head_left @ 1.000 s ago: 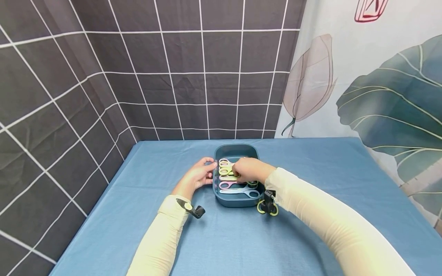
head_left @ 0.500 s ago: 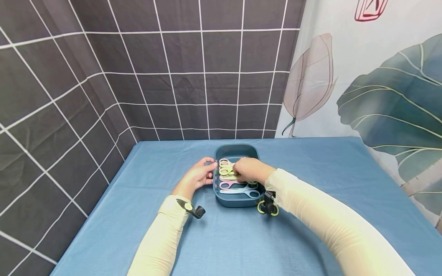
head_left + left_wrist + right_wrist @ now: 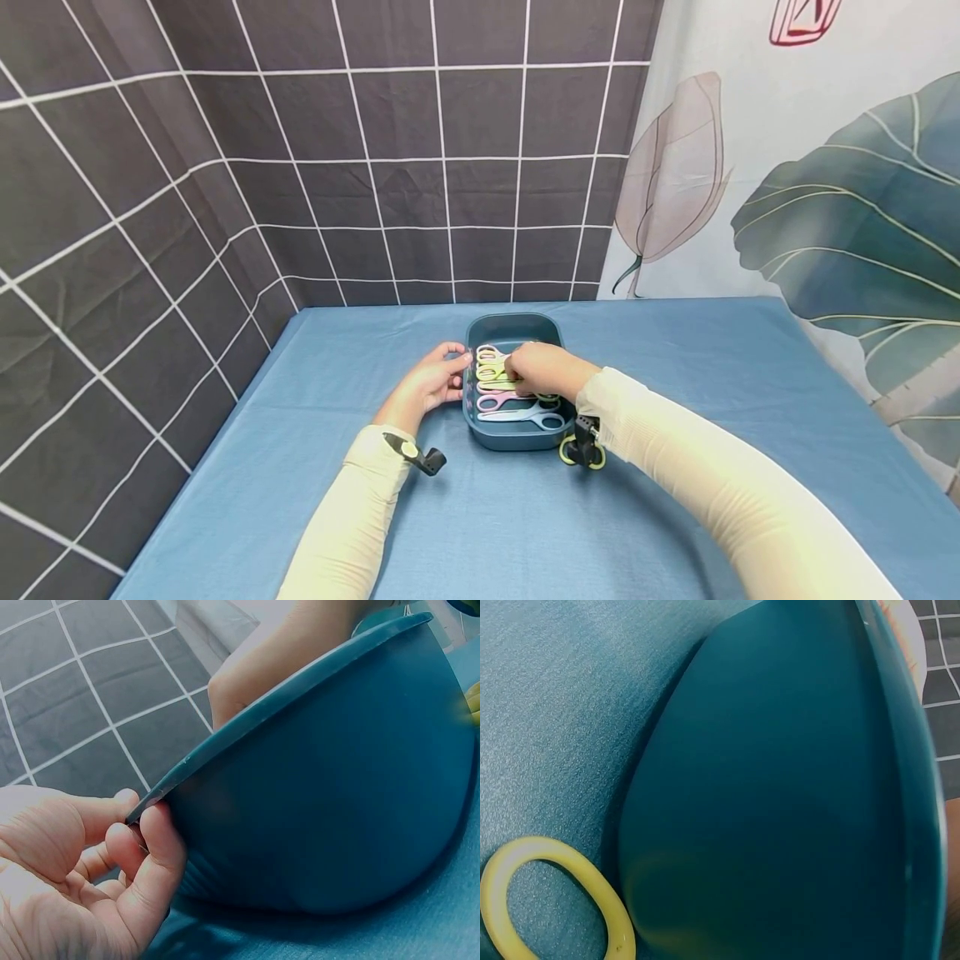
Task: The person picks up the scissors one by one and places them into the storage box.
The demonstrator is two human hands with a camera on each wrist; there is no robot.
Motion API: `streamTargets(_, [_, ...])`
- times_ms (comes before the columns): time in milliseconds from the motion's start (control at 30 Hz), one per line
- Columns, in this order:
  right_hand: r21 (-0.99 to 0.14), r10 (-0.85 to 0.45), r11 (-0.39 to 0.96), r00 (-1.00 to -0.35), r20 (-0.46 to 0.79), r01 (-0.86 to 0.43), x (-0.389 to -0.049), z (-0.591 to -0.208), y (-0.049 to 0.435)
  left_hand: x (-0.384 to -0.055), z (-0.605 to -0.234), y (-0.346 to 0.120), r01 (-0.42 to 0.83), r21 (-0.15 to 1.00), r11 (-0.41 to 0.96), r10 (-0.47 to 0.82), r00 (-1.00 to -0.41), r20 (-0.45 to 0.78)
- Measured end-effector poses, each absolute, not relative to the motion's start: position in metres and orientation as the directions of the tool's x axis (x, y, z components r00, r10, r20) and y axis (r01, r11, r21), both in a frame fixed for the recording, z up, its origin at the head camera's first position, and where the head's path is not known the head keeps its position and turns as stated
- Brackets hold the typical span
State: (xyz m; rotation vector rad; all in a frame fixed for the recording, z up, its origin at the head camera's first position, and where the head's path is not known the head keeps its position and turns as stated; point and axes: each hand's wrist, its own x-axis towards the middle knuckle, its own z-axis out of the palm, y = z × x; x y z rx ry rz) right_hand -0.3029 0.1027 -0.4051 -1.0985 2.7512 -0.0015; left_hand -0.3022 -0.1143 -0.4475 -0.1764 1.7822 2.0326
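My left hand pinches the left rim of a dark teal bin; the left wrist view shows thumb and fingers on the bin's edge. Reaching over the right side, my right hand is down among several scissors, its fingers curled downward and the tips hidden. I cannot tell whether it grips a pair. Left of its knuckles lie yellow scissors and a pale pink handle. Pink scissors and light blue scissors lie nearer the front, crosswise in the bin.
Yellow handles of another pair of scissors lie on the blue cloth outside the bin's front right corner, partly behind a black wrist camera. The blue-covered table meets a dark gridded curtain at the back.
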Motion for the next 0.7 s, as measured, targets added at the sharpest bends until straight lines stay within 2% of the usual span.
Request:
streamTargets(300, [-0.07,-0.712,0.701,-0.69,-0.128,-0.71,-0.303,-0.402,0.107,-0.302,-0.448,-0.113,-0.396,0.914,-0.086,0.231,-0.901,-0.368])
streamTargets(567, [-0.07,-0.707,0.701,-0.704,0.065,-0.71,-0.31,-0.379,0.132,-0.302,-0.449,-0.113,-0.405,0.91,-0.085,0.231,-0.897,-0.378])
streamTargets(700, [-0.046,-0.694,0.711,-0.711,0.114,-0.701,-0.31,-0.368,0.144,-0.301,-0.447,-0.113,-0.391,0.917,-0.078,0.228,-0.902,-0.365])
